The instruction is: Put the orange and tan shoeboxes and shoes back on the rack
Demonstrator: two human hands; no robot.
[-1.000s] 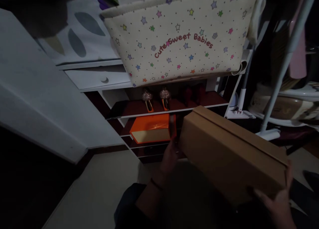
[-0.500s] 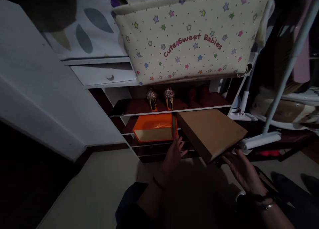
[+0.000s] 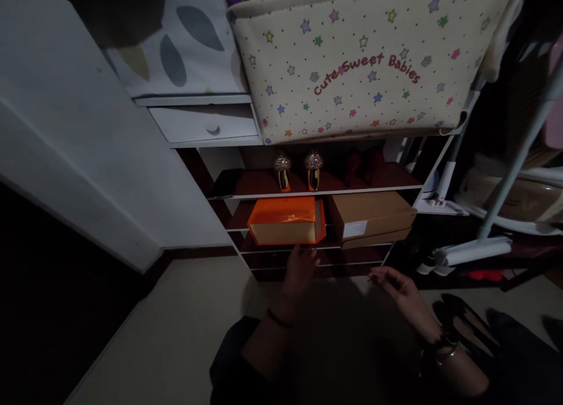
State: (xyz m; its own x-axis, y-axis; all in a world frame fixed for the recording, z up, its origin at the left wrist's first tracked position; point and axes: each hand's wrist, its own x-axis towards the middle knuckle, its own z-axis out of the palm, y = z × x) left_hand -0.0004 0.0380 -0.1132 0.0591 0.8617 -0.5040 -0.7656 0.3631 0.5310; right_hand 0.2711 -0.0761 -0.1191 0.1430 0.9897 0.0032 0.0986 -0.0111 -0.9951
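Note:
In the head view, a brown cardboard shoebox (image 3: 382,217) with a white label sits on the right side of a lower rack shelf, its front end jutting out. Beside it, to the left, lies an orange box (image 3: 284,214). My left hand (image 3: 300,270) is just below the orange box's front edge, fingers loosely spread, holding nothing. Below and in front of the shoebox is my right hand (image 3: 398,290), apart from it. Its fingers are bent and partly apart, with nothing visible in them.
Glittery heeled shoes (image 3: 314,167) and dark red shoes (image 3: 354,167) stand on the shelf above. A star-print fabric bin (image 3: 373,94) overhangs the rack. To the right are a mop (image 3: 477,252) and black shoes (image 3: 468,323) on the floor. A wall (image 3: 132,158) borders the left.
The shoebox, tilted out above my right hand before, now rests on the shelf with its label showing. My right hand has come away from it, down and left. The view has shifted slightly.

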